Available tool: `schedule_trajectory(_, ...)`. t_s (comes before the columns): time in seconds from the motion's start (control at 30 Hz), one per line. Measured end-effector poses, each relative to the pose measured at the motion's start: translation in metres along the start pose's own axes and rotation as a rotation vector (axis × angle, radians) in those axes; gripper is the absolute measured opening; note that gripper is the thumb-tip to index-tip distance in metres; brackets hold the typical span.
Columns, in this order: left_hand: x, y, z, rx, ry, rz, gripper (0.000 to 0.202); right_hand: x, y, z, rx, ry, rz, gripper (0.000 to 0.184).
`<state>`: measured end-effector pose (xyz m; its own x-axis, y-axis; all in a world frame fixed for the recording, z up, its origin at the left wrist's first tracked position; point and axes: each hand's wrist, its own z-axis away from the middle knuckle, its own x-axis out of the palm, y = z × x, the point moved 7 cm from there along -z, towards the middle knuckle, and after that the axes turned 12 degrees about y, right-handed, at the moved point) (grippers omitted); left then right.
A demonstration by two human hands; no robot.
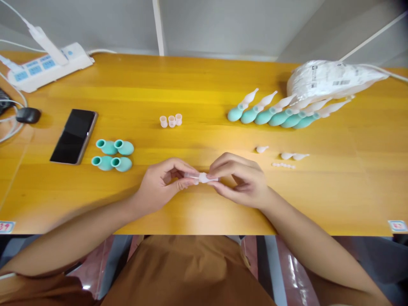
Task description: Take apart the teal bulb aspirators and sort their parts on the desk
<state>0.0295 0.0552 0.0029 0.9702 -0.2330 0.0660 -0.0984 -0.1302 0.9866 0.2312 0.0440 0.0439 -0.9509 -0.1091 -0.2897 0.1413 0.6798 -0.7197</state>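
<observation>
Close to the table's front edge, my left hand (168, 180) pinches a clear, pale connector piece (192, 177) between thumb and fingers. My right hand (240, 178) grips a small white nozzle tip (204, 177), its wide end against the connector; whether they are joined I cannot tell. The nozzle's narrow end is partly hidden by my right fingers. Right of that hand lie a few loose white nozzle tips (299, 157) and a row of tiny white pieces (283, 165). Beyond my left hand stand three small pale pink cup-shaped connectors (171, 121).
Open-necked teal rubber bulbs (120, 164) lie at left beside a black phone (75, 136). Several teal bulbs fitted with white nozzles (264, 116) form a row at back right, before a white plastic bag (325, 80). A power strip (76, 57) and mouse (28, 115) occupy the left side.
</observation>
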Motion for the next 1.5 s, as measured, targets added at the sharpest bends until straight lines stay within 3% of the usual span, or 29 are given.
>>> schedule_trajectory(0.17, 0.002, 0.013, 0.002, 0.180, -0.075, -0.228, 0.010, 0.009, 0.006, 0.002, 0.054, -0.059, -0.030, 0.023)
schedule_trajectory(0.27, -0.006, 0.041, -0.004, 0.393, -0.093, -0.451, 0.014, 0.005, 0.011, 0.003, 0.091, 0.009, -0.018, 0.018)
schedule_trajectory(0.37, -0.023, 0.072, -0.014, 0.607, -0.003, -0.782, 0.024, -0.001, 0.014, 0.002, 0.104, 0.071, 0.020, 0.014)
schedule_trajectory(0.43, -0.038, 0.081, -0.025, 0.593, 0.065, -1.027, 0.026, -0.005, 0.015, 0.002, 0.106, 0.097, 0.027, 0.015)
schedule_trajectory(0.53, -0.059, 0.080, -0.039, 0.461, 0.088, -1.341, 0.021, -0.009, 0.015, 0.001, 0.099, 0.126, 0.019, 0.016)
schedule_trajectory(0.67, -0.081, 0.076, -0.042, 0.306, 0.143, -1.583, 0.021, -0.008, 0.011, 0.000, 0.049, 0.137, 0.025, 0.017)
schedule_trajectory(0.83, -0.091, 0.079, -0.033, 0.315, 0.255, -1.634, 0.020, -0.007, 0.007, 0.000, 0.008, 0.149, 0.033, 0.017)
schedule_trajectory(1.07, -0.086, 0.071, -0.034, 0.344, 0.147, -1.737, 0.015, -0.007, 0.005, 0.000, -0.027, 0.144, 0.045, 0.022)
schedule_trajectory(1.5, -0.078, 0.050, -0.042, 0.412, -0.027, -1.583, 0.026, -0.010, 0.005, -0.003, -0.005, 0.148, 0.101, 0.018)
